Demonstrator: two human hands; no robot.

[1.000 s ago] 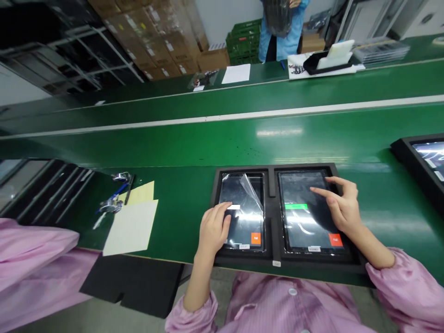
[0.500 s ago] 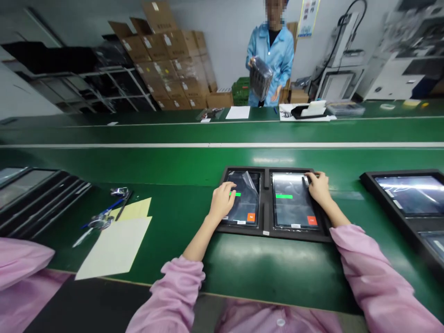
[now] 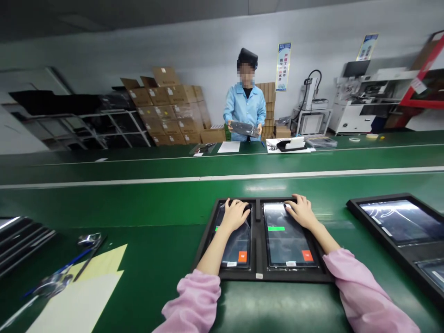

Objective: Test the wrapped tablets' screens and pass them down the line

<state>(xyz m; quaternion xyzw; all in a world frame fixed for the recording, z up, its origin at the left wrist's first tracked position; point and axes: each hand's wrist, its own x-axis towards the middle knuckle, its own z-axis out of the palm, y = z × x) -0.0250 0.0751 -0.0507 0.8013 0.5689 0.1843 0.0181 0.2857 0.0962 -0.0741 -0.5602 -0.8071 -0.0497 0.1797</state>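
Reaching over the matte black tray point(image 3: 257, 259) on the tabletop point(image 3: 156, 263), your left hand point(image 3: 235, 216) and right hand point(image 3: 302, 212) each show a spread grip, at the far ends of the left tablet point(image 3: 239, 241) and right tablet point(image 3: 287, 245), which lie flat inside it, rectangular and glossy. A stray touch could register accidentally or smudge them; whether you're pressing, I cannot tell.

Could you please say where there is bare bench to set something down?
Green bench is bare between the papers and the tablet tray, from that tray back to the white strip, and in front, between the sleeves. It is crowded at the tablets, around the left hand and right hand, and among the shiny items by the papers.
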